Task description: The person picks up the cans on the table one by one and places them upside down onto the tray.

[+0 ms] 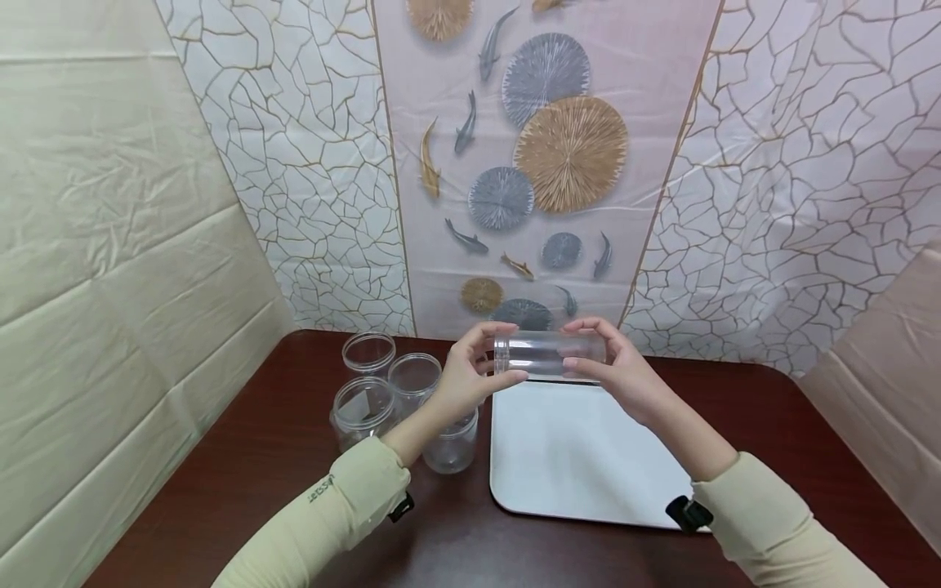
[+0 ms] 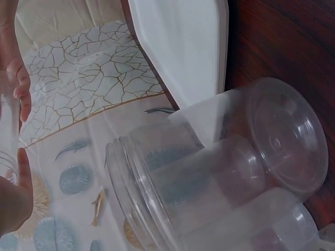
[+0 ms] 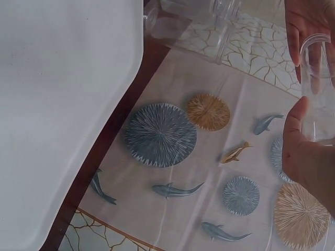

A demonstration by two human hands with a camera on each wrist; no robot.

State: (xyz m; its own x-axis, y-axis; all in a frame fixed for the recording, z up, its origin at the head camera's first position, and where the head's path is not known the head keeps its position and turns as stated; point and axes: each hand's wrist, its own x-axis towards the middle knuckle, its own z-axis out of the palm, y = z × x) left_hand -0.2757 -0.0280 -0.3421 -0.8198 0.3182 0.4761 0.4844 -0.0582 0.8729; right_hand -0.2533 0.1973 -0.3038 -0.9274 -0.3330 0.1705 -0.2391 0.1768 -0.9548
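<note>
A clear plastic jar point(image 1: 540, 353) lies sideways in the air between both hands, above the far edge of a white tray point(image 1: 573, 457). The left hand point(image 1: 470, 363) grips its threaded mouth end, thumb below and fingers above. Around the base end, the right hand point(image 1: 613, 363) curls its fingers and thumb. In the right wrist view the jar point(image 3: 316, 112) shows at the right edge with both hands on it. The left wrist view catches only part of the held jar point(image 2: 8, 125) at its left edge.
Several open clear jars stand on the dark red table left of the tray, among them a rear jar point(image 1: 369, 353) and a front jar point(image 1: 450, 445) under the left forearm. A patterned cloth point(image 1: 470, 163) hangs behind the table, and a beige cloth point(image 1: 110, 245) covers the left side.
</note>
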